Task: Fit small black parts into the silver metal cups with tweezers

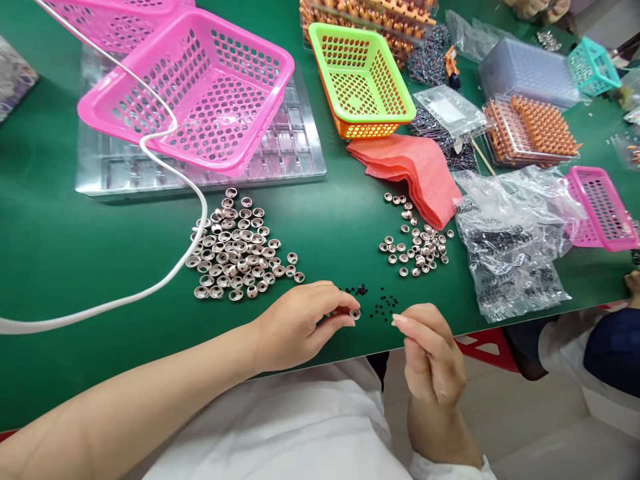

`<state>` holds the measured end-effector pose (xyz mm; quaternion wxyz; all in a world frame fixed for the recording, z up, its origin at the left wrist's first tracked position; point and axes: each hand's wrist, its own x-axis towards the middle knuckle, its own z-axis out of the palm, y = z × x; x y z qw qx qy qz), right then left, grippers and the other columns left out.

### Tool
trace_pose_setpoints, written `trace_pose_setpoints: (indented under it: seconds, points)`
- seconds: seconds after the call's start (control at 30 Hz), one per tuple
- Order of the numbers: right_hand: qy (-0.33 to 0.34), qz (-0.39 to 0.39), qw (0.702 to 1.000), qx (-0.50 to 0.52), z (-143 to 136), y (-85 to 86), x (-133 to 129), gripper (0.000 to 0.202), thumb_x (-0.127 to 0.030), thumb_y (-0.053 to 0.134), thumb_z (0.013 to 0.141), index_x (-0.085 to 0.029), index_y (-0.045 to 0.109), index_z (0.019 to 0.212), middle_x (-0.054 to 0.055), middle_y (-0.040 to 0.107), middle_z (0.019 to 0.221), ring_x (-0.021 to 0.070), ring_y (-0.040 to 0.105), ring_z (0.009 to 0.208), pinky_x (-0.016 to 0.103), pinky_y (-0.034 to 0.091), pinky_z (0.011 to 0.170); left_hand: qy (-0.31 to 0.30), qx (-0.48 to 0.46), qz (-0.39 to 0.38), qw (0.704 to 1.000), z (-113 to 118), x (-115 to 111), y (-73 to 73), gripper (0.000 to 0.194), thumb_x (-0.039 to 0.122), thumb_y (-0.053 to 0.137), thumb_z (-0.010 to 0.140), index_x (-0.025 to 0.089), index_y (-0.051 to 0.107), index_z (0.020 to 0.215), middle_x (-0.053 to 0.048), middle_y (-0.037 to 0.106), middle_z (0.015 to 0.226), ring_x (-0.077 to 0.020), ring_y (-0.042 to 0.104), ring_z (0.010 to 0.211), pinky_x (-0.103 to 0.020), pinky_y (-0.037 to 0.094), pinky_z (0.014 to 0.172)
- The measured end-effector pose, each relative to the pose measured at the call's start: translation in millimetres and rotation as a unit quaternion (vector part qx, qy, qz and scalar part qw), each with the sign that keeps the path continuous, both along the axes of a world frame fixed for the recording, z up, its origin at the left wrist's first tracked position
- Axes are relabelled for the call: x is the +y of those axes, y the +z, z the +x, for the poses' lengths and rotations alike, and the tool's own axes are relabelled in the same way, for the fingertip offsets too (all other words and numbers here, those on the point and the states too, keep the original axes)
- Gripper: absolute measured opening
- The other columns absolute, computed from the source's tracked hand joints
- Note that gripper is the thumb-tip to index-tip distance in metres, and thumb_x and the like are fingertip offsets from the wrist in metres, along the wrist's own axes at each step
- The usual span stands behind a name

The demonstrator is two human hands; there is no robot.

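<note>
My left hand pinches a small silvery metal ring between thumb and fingertips, near the table's front edge. To the right of it, my right hand is raised with thumb and fingers pressed together; whatever lies in that pinch, if anything, is too small to make out. Scattered tiny black pieces lie on the green table between and beyond the two hands. A large heap of silvery metal rings rests beyond my left hand. Farther right, a smaller group of similar metal parts lies beyond my right hand.
A pink basket stands on a clear plastic tray, with a white cable crossing in front. Beyond are a green basket, red cloth and plastic bags. A person's sleeve shows at right.
</note>
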<state>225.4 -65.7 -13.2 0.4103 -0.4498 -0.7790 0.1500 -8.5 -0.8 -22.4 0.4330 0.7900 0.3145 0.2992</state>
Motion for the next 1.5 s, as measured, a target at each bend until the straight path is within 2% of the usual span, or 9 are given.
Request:
trace_pose_setpoints:
  seconds: [0.1, 0.2, 0.4, 0.57, 0.73, 0.87, 1.2, 1.37, 1.5]
  points:
    - [0.05, 0.009, 0.998, -0.025, -3, -3.8, 9, 0.039, -0.007, 0.057, 0.092, -0.021, 0.06, 0.128, 0.005, 0.066, 0.09, 0.0165, 0.061, 0.073, 0.033, 0.056, 0.063, -0.012, -0.011, 0.018, 1.0, 0, -1, 2.3, 0.009, 0.017, 0.058, 0.098, 0.017, 0.065, 0.104, -0.002, 0.073, 0.08, -0.0152, 0.064, 0.074, -0.024, 0.051, 0.067]
    - [0.094, 0.033, 0.992, -0.074, -4, -9.3, 14, 0.041, -0.007, 0.065, 0.088, -0.021, 0.06, 0.126, 0.003, 0.068, 0.088, 0.0154, 0.061, 0.071, 0.031, 0.056, 0.063, -0.023, -0.023, 0.031, 0.999, 1, -2, 3.1, 0.011, 0.015, 0.055, 0.099, 0.017, 0.064, 0.105, -0.004, 0.074, 0.083, -0.0157, 0.065, 0.074, -0.026, 0.052, 0.068]
    - [0.134, 0.063, 0.981, -0.128, 4, -17.7, 11, 0.035, -0.01, 0.061, 0.091, -0.018, 0.063, 0.124, 0.006, 0.071, 0.093, 0.0187, 0.064, 0.082, 0.034, 0.058, 0.068, -0.038, -0.043, 0.067, 0.996, 3, -4, 4.4, 0.012, 0.012, 0.053, 0.1, 0.016, 0.062, 0.107, -0.005, 0.075, 0.084, -0.0158, 0.065, 0.074, -0.026, 0.053, 0.068]
    - [0.167, 0.092, 0.969, -0.157, 5, -14.2, 12, 0.032, -0.006, 0.059, 0.09, -0.009, 0.065, 0.121, 0.01, 0.07, 0.095, 0.0203, 0.064, 0.084, 0.036, 0.056, 0.067, -0.036, -0.035, 0.083, 0.995, 4, -7, 3.0, 0.012, 0.014, 0.05, 0.102, 0.016, 0.061, 0.107, -0.005, 0.074, 0.083, -0.0159, 0.064, 0.072, -0.027, 0.053, 0.066]
    - [0.178, 0.115, 0.963, -0.166, 1, -1.8, 19, 0.026, -0.008, 0.05, 0.095, -0.011, 0.067, 0.114, 0.01, 0.071, 0.094, 0.0195, 0.064, 0.082, 0.034, 0.055, 0.06, -0.033, -0.042, 0.078, 0.996, 4, -10, 1.2, 0.012, 0.014, 0.05, 0.102, 0.015, 0.06, 0.108, -0.006, 0.074, 0.085, -0.0164, 0.063, 0.072, -0.028, 0.054, 0.067]
    - [0.198, 0.124, 0.958, -0.168, 0, 2.9, 21, 0.026, -0.006, 0.048, 0.094, -0.008, 0.069, 0.109, 0.012, 0.071, 0.094, 0.0201, 0.065, 0.081, 0.035, 0.055, 0.059, -0.032, -0.05, 0.066, 0.996, 4, -13, 1.2, 0.011, 0.013, 0.051, 0.101, 0.015, 0.06, 0.107, -0.007, 0.074, 0.084, -0.0162, 0.063, 0.071, -0.027, 0.054, 0.066]
    - [0.197, 0.134, 0.96, -0.147, -2, 0.6, 15, 0.028, -0.005, 0.047, 0.092, -0.003, 0.067, 0.111, 0.013, 0.068, 0.097, 0.0207, 0.063, 0.084, 0.035, 0.053, 0.059, -0.026, -0.099, 0.063, 0.993, 7, -15, 1.3, 0.011, 0.008, 0.054, 0.098, 0.014, 0.059, 0.106, -0.007, 0.072, 0.081, -0.0157, 0.062, 0.07, -0.026, 0.054, 0.066]
    - [0.203, 0.13, 0.96, -0.141, -2, -0.7, 17, 0.026, -0.006, 0.048, 0.092, -0.009, 0.069, 0.107, 0.01, 0.067, 0.095, 0.0199, 0.062, 0.08, 0.034, 0.052, 0.056, -0.029, -0.107, 0.06, 0.992, 7, -16, 3.3, 0.011, 0.006, 0.054, 0.097, 0.012, 0.06, 0.105, -0.008, 0.072, 0.08, -0.0163, 0.062, 0.069, -0.027, 0.054, 0.066]
    - [0.208, 0.127, 0.96, -0.14, -1, -0.6, 17, 0.026, -0.005, 0.048, 0.093, -0.006, 0.068, 0.109, 0.012, 0.068, 0.094, 0.0207, 0.062, 0.079, 0.035, 0.053, 0.055, -0.03, -0.101, 0.054, 0.993, 7, -16, 2.5, 0.011, 0.007, 0.055, 0.097, 0.011, 0.061, 0.104, -0.008, 0.072, 0.08, -0.0162, 0.061, 0.069, -0.027, 0.053, 0.066]
